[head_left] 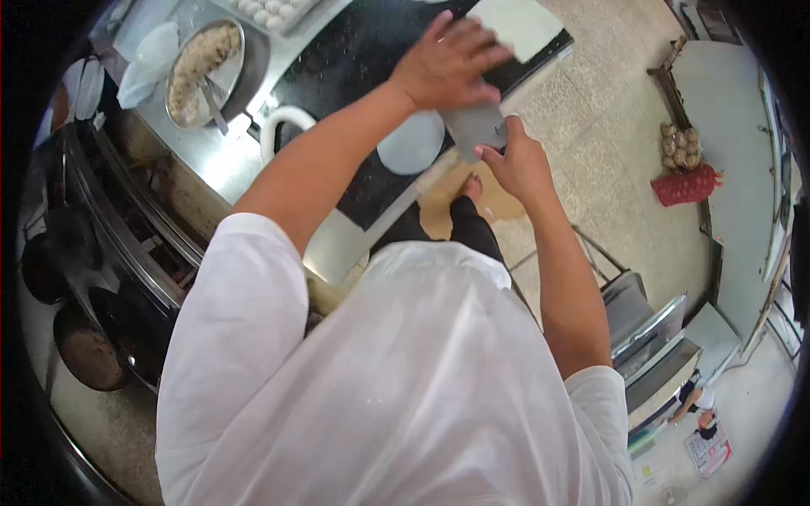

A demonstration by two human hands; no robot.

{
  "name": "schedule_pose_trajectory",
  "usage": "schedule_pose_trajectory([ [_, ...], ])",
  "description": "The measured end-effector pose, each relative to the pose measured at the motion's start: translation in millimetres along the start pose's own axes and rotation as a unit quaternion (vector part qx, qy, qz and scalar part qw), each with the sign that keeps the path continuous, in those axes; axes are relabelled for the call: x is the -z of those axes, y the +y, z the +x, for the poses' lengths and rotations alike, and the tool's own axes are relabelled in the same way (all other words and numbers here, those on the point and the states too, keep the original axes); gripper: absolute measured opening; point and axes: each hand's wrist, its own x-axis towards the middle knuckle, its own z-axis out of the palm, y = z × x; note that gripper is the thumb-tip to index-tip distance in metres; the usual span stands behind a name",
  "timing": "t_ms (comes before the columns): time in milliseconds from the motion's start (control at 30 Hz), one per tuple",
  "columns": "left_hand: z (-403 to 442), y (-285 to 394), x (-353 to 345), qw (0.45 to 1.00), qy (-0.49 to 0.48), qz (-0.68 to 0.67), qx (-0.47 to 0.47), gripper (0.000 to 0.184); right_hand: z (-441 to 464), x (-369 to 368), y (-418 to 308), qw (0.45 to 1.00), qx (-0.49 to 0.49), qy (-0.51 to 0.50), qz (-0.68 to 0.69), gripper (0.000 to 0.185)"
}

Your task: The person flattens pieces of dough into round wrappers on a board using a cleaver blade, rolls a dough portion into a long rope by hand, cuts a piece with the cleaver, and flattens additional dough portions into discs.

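Observation:
My right hand (519, 160) grips a flat grey dough scraper (474, 133) by its dark edge, over the front edge of the black worktop (354, 55). Its blade points toward the left. Just above it my left hand (456, 63) is stretched out with fingers spread, slightly blurred and holding nothing; whether its thumb touches the blade I cannot tell. Below my left wrist lies a round flat pale disc (411, 142), probably dough. A white sheet (516, 27) lies beyond my left fingers. Partly behind my left forearm is a thick white curved roll (277, 131).
An oval metal bowl (244, 63) holds a crumbly pale filling and a metal utensil (214, 105). Behind it sits a tray of white balls (268, 12). Pans (89, 346) hang at left. Red and tan net bags (685, 185) lie at right. A person (699, 403) is far off.

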Motion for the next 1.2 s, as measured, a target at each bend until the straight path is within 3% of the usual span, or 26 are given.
schedule_pose_trajectory([
  [67,-12,3,16,0.988,0.099,-0.029,0.112,0.063,-39,-31,5,0.999,-0.021,0.005,0.041,0.058],
  [100,-22,11,26,0.987,0.104,-0.03,0.12,0.063,-59,-44,8,0.995,-0.029,0.026,0.087,0.057],
  [133,-31,20,41,0.958,-0.107,-0.132,0.229,0.056,-85,-53,13,0.996,-0.018,0.009,0.086,0.056],
  [167,-39,29,56,0.867,-0.306,-0.228,0.321,0.049,-112,-57,19,0.997,-0.003,-0.005,0.083,0.054],
  [233,-64,48,72,0.841,-0.309,-0.316,0.314,0.038,-153,-55,25,0.994,-0.066,-0.087,0.006,0.05],
  [267,-74,54,75,0.845,-0.298,-0.314,0.314,0.038,-161,-47,25,0.995,-0.06,-0.081,-0.001,0.05],
  [333,-95,64,75,0.856,-0.166,-0.266,0.41,0.035,-167,-30,18,0.991,-0.078,-0.106,0.025,0.046],
  [367,-104,67,70,0.857,-0.164,-0.265,0.409,0.035,-158,-25,16,0.991,-0.077,-0.104,0.024,0.046],
  [433,-115,75,61,0.849,-0.005,-0.287,0.444,0.033,-121,-11,10,0.996,-0.053,0.009,0.071,0.042],
  [600,-118,90,63,0.829,0.049,-0.27,0.488,0.03,-12,-21,-21,0.999,0.049,0.009,0.003,0.036],
  [700,-125,100,70,0.857,0.111,-0.25,0.437,0.028,-2,-54,-28,0.991,0.111,-0.04,0.059,0.037],
  [767,-118,112,95,0.821,0.086,-0.288,0.486,0.026,-18,-57,-21,0.98,0.138,-0.14,-0.018,0.047],
  [800,-114,114,100,0.782,0.071,-0.32,0.531,0.029,-18,-48,-16,0.979,0.152,-0.133,-0.011,0.047],
  [833,-107,110,97,0.786,0.073,-0.306,0.532,0.029,-25,-40,-11,0.969,0.17,-0.176,0.007,0.044],
  [900,-91,97,89,0.736,0.151,-0.388,0.534,0.028,-17,-27,5,0.954,0.199,-0.221,0.025,0.042],
  [967,-54,68,90,0.738,0.153,-0.374,0.54,0.027,-4,-7,37,0.943,0.198,-0.267,0.027,0.059],
  [1067,2,4,64,0.741,0.252,-0.343,0.52,0.028,3,31,71,0.966,0.138,-0.21,0.061,0.045],
  [1100,9,-28,41,0.7,0.304,-0.384,0.519,0.026,5,47,77,0.965,0.142,-0.21,0.058,0.045],
  [1133,19,-45,40,0.649,0.269,-0.441,0.559,0.037,4,66,80,0.968,0.132,-0.193,0.09,0.041],
  [1167,14,-64,25,0.648,0.272,-0.44,0.559,0.037,5,78,84,0.97,0.12,-0.175,0.122,0.037],
  [1200,15,-71,21,0.778,0.224,-0.254,0.53,0.043,8,83,92,0.969,0.124,-0.177,0.119,0.037],
])
